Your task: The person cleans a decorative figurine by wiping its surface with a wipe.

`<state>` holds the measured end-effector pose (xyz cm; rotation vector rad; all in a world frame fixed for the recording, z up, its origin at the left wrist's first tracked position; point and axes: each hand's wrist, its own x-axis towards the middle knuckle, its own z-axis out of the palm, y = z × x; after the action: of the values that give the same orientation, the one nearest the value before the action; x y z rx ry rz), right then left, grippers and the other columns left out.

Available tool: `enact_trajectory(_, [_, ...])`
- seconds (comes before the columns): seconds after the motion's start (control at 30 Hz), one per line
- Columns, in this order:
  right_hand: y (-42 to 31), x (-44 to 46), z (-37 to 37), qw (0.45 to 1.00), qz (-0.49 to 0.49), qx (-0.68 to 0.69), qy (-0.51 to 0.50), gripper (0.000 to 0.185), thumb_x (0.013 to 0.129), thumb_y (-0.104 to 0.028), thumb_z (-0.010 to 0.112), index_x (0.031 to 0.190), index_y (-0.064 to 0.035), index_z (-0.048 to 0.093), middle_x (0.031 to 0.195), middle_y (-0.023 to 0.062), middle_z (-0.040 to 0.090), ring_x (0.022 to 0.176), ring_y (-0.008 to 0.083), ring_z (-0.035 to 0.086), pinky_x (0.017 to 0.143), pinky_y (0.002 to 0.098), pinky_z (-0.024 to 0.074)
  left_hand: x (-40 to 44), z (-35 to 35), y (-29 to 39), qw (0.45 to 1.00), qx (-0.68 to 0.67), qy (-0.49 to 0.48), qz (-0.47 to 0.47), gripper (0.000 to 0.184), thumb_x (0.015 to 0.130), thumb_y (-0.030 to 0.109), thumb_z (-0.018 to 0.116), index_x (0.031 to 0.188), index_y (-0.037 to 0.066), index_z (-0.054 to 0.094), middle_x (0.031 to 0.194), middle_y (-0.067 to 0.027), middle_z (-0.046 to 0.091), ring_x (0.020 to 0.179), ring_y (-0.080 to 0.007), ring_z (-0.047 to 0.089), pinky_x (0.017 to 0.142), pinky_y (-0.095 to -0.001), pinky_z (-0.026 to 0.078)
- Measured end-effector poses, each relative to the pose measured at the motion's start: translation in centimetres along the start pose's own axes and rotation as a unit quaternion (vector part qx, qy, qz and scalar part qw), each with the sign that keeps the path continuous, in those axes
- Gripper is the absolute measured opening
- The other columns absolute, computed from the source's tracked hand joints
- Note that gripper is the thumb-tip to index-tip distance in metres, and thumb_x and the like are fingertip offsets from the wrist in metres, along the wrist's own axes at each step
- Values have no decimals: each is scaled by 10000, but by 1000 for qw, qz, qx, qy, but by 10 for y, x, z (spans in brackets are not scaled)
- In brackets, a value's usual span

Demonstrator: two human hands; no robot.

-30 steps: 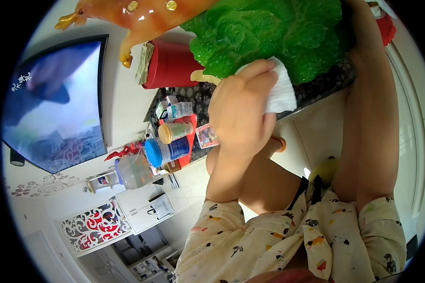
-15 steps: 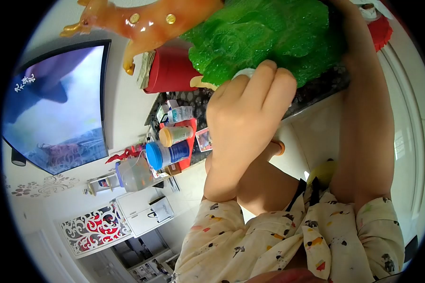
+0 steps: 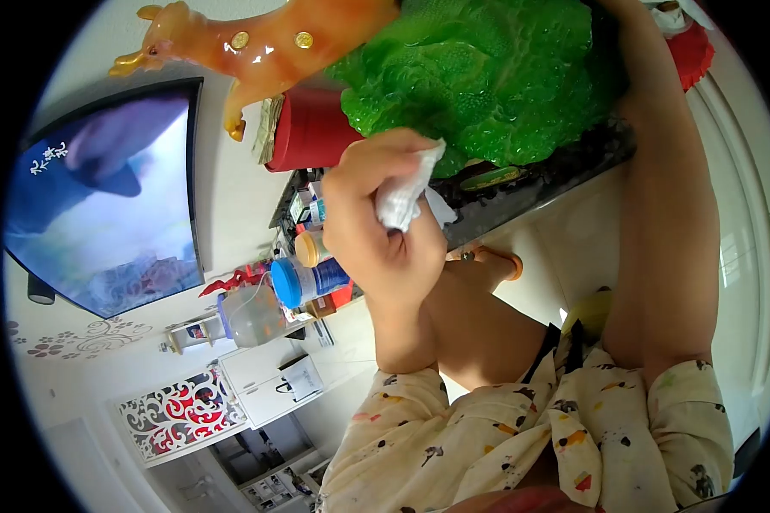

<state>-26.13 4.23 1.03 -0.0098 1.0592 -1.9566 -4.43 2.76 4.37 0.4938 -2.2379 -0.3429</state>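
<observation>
My left hand [image 3: 372, 227] is closed around a crumpled white tissue [image 3: 409, 192], whose end sticks out past the fingers. Just above and to the right of the fist is a glossy green leafy ornament [image 3: 488, 77], shaped like a cabbage, apart from the tissue. My right forearm [image 3: 667, 197] reaches up along the ornament's right side, and the hand itself does not show. An orange animal figurine [image 3: 274, 41] with gold hooves and coin-like discs adjoins the ornament at the upper left.
A dark patterned countertop [image 3: 565, 184] lies under the ornament. Near it are a red round box [image 3: 312, 128], a blue-lidded jar [image 3: 291, 284], a yellow-lidded jar [image 3: 310, 248] and a clear jug [image 3: 252, 316]. A television [image 3: 115, 197] is on the left.
My left hand has come off the ornament's lower edge and moved left, turning so that the tissue shows. A green and gold piece under the ornament is uncovered.
</observation>
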Motion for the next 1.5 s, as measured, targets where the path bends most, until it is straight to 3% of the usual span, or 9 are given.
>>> enact_trajectory(0.13, [-17, 4, 10, 992, 122, -14, 37, 319, 803, -291, 664, 1002, -43, 687, 879, 94, 715, 759, 222, 691, 717, 336, 573, -21, 24, -8, 997, -5, 75, 21, 352, 713, -126, 617, 1038, 6, 586, 1007, -200, 705, 846, -292, 692, 731, -325, 551])
enact_trajectory(0.17, [-12, 3, 8, 995, 98, -11, 12, 330, 809, -293, 655, 1015, -37, 689, 891, 100, 720, 770, 225, 697, 727, 341, 579, -20, 17, -5, 996, 67, -7, 51, 238, 866, -140, 558, 1062, -36, 474, 1026, -271, 649, 911, -264, 662, 843, -330, 547])
enact_trajectory(0.33, [7, -3, -6, 992, -18, 35, -120, 336, 844, -295, 613, 1023, -24, 700, 910, 107, 730, 805, 232, 717, 750, 354, 602, -17, 22, -7, 990, 105, -1, 93, 315, 744, -150, 637, 1017, -2, 585, 1019, -196, 714, 858, -273, 677, 782, -311, 538])
enact_trajectory(0.43, [11, -9, 1, 996, -9, 58, -65, 313, 841, -301, 619, 981, -33, 702, 876, 96, 727, 779, 227, 712, 725, 352, 600, -16, 31, -12, 983, 138, 3, 125, 406, 610, -140, 615, 989, 6, 611, 1003, -165, 721, 768, -294, 673, 681, -307, 540])
enact_trajectory(0.5, [6, -2, 3, 998, 23, 52, 17, 297, 836, -304, 624, 951, -42, 701, 848, 85, 723, 760, 219, 708, 711, 345, 596, -17, 32, -11, 984, 128, -9, 123, 388, 642, -145, 592, 999, 6, 596, 990, -178, 719, 781, -288, 675, 710, -305, 536])
enact_trajectory(0.73, [8, 14, -11, 999, -13, -1, -33, 274, 841, -312, 633, 927, -60, 695, 813, 63, 711, 723, 185, 689, 689, 300, 576, -26, 39, -8, 994, -21, 81, 68, 328, 752, -177, 541, 1035, -14, 522, 986, -241, 697, 835, -275, 677, 847, -302, 514])
enact_trajectory(1.0, [10, 8, -14, 995, -41, 15, -93, 283, 856, -320, 628, 938, -57, 692, 836, 57, 710, 737, 179, 689, 709, 307, 577, -22, 40, -2, 966, 214, -24, 145, 413, 515, -11, 657, 926, 27, 638, 1003, -140, 712, 728, -283, 634, 613, -320, 502])
enact_trajectory(1.4, [7, 26, -18, 992, 23, 13, -123, 276, 848, -303, 616, 930, -51, 696, 808, 73, 708, 730, 191, 690, 697, 318, 577, -17, 36, -12, 953, 179, -37, 241, 272, 561, 111, 724, 817, 70, 642, 881, -51, 705, 633, -195, 580, 519, -295, 412])
enact_trajectory(1.5, [7, 3, -10, 994, -41, 16, -105, 301, 845, -312, 616, 953, -42, 696, 827, 80, 714, 745, 199, 700, 722, 322, 589, -24, 34, -23, 965, 113, -34, 233, 219, 619, 111, 710, 818, 124, 618, 948, -21, 699, 595, -163, 500, 514, -283, 390])
